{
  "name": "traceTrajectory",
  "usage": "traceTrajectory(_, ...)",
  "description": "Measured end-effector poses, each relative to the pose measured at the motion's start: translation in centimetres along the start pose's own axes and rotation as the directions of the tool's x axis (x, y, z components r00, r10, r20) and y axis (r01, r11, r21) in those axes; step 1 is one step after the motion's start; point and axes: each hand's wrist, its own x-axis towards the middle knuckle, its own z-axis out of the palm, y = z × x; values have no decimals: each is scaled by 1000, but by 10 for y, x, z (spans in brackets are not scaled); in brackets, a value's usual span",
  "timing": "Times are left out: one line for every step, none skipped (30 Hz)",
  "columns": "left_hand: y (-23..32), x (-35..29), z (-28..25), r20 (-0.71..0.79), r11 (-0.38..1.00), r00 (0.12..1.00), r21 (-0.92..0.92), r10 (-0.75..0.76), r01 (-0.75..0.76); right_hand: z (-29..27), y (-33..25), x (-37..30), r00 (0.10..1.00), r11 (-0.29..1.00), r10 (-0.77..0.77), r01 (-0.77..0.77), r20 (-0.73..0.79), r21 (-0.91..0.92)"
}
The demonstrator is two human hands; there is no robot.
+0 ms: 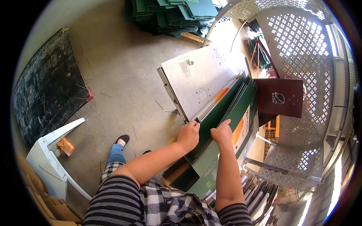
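Observation:
My left hand grips the near edge of a stack of flat card sheets standing on edge, its fingers curled over the grey top sheet. My right hand is beside it, fingers hooked on the edge of a dark green flattened sheet in the same stack. Green, white and orange-marked sheets lie side by side between the two hands. Both forearms come in from below.
A maroon folded box stands to the right against perforated white metal panels. A pile of green flat cartons lies at the top. A dark board and a white stand are on the concrete floor at left.

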Motion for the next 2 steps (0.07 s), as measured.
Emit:
traceTrajectory(0,-1,0,1,1000,1000,13,19,-19,0,0,1,1000,1000,4,-4,2,0)
traceTrajectory(-1,-1,0,2,999,999,26,39,-39,1,0,2,1000,1000,7,-7,5,1)
